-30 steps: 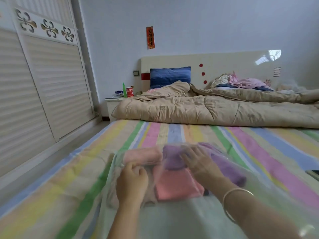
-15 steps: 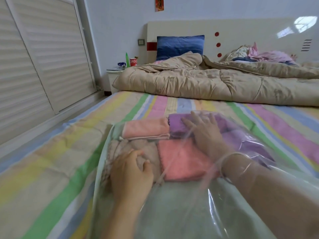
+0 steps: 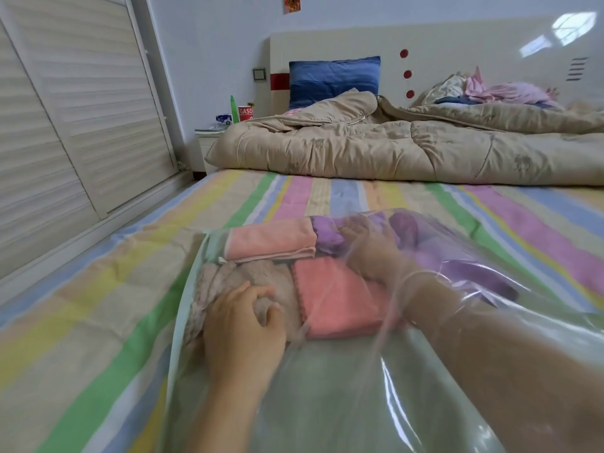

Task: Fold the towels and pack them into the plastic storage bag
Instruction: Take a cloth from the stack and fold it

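Note:
A clear plastic storage bag (image 3: pixel 327 403) lies on the striped bed sheet. Inside it lie a folded pale pink towel (image 3: pixel 271 240), a coral towel (image 3: pixel 336 299), a beige towel (image 3: pixel 228 279) and purple towels (image 3: pixel 327 233). My right hand (image 3: pixel 376 250) is inside the bag under the film, and its straight fingers press on the purple towel at the far end. My left hand (image 3: pixel 243 335) sits on the beige towel at the bag's left side, with fingers and thumb curled into it. Whether plastic lies under that hand I cannot tell.
The striped sheet (image 3: pixel 81 322) spreads around the bag. A beige quilt (image 3: pixel 359 148) lies bunched across the bed beyond it, with a blue pillow (image 3: pixel 333 76) and a clothes pile (image 3: pixel 490 93) at the headboard. Slatted wardrobe doors (image 3: pixel 81 109) run along the left; a nightstand (image 3: pixel 209 138) holds small items.
The view has dropped lower and closer to the bag. My right hand stays spread on the purple towel. My left hand's fingers have curled tighter into the beige towel.

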{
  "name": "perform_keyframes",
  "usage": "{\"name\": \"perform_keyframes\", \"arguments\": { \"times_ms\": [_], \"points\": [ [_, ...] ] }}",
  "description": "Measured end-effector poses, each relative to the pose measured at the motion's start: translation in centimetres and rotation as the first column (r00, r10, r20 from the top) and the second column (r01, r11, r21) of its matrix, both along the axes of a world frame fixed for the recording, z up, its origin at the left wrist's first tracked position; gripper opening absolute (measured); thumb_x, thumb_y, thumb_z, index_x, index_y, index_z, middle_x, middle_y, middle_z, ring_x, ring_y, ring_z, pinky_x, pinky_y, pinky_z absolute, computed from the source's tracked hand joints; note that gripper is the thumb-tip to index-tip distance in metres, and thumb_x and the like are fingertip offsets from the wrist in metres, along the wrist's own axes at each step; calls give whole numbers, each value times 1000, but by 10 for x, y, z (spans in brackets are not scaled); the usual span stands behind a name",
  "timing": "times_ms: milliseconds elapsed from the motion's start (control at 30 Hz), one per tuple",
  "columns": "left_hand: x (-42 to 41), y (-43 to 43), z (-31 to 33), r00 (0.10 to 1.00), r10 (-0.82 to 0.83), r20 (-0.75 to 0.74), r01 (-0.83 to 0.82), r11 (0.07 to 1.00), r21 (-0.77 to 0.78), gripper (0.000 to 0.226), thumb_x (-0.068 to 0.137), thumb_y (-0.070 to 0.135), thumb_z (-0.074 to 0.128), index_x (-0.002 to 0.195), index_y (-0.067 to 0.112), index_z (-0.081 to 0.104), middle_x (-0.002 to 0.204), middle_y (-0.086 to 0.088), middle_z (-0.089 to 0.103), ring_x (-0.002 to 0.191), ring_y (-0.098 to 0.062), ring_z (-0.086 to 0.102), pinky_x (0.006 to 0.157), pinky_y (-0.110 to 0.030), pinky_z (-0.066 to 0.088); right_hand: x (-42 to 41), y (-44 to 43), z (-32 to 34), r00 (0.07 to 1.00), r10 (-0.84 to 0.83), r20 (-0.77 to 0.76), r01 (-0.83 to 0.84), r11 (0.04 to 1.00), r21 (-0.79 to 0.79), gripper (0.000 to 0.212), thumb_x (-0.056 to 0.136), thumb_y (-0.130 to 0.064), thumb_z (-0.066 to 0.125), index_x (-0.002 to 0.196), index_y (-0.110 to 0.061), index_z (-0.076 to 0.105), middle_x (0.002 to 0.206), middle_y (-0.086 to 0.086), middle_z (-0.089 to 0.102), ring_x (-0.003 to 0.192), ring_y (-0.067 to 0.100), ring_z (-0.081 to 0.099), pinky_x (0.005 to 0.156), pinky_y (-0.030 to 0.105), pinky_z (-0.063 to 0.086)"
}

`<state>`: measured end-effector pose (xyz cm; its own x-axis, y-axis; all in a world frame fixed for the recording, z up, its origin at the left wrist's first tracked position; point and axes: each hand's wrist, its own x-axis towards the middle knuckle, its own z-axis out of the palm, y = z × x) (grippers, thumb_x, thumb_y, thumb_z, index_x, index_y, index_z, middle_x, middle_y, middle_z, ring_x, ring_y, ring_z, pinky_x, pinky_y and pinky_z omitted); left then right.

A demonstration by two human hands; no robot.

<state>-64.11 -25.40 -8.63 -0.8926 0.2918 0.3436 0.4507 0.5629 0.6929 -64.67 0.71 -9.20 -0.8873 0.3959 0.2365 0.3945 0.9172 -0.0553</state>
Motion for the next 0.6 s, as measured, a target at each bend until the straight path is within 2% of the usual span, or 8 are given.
{"name": "perform_keyframes", "arguments": {
  "times_ms": [100,233,267,333,433,500,533,600],
  "points": [
    [4,-1,0,999,-9,-44,8,1000,-21,25,83,13,63,106,21,71,117,5,67,117,-19,56,101,-37,42,8,-7,6,999,-36,37,35,999,40,62,95,-43,42,152,-32,19,161,-4,13,149,20,5,117,53,-2],
    [25,-6,12,987,-74,-144,71,997,-25,24,85,18,58,105,16,70,110,1,69,106,-24,61,93,-33,44,54,-51,13,988,-16,-151,27,997,76,60,85,-38,33,135,-14,54,139,11,53,132,30,47,116,44,5],
    [34,-8,16,978,-112,-177,110,994,-21,26,83,20,55,104,14,70,108,-1,70,104,-25,63,92,-33,45,71,-62,15,991,-10,-134,16,999,40,75,77,-45,22,138,-13,52,142,11,50,133,33,45,116,48,7],
    [58,-15,23,950,-184,-254,174,983,-62,36,82,23,52,111,10,68,115,-6,69,108,-26,63,95,-33,45,110,-86,10,1000,0,27,0,1000,-14,93,66,-52,9,151,-19,25,157,7,25,145,30,23,114,58,9],
    [106,-34,29,940,-316,-131,280,930,-238,73,86,50,17,147,16,37,155,-2,34,143,-18,30,117,-33,19,175,-125,7,1000,-12,18,12,999,-37,73,80,-49,22,144,-17,34,150,10,40,136,32,41,108,63,28],
    [137,-57,21,938,-346,-19,301,842,-449,92,71,59,-9,154,24,10,163,2,4,150,-13,4,120,-32,0,220,-147,13,998,-10,67,13,999,-36,77,80,-53,13,149,-22,27,156,0,25,145,27,25,113,53,4],
    [150,-70,15,939,-342,24,304,798,-520,96,67,60,-14,155,26,4,163,2,-3,150,-13,-1,119,-32,-5,244,-156,14,998,7,62,-5,1000,-31,77,78,-52,14,148,-23,27,154,-2,28,144,27,28,111,50,4],
    [175,-98,2,951,-298,88,290,751,-593,99,63,62,-17,154,26,-1,162,0,-7,150,-14,-6,118,-34,-7,288,-174,10,996,2,85,3,998,-59,67,76,-48,31,137,-22,40,139,5,54,125,29,55,106,52,29]
  ]
}}
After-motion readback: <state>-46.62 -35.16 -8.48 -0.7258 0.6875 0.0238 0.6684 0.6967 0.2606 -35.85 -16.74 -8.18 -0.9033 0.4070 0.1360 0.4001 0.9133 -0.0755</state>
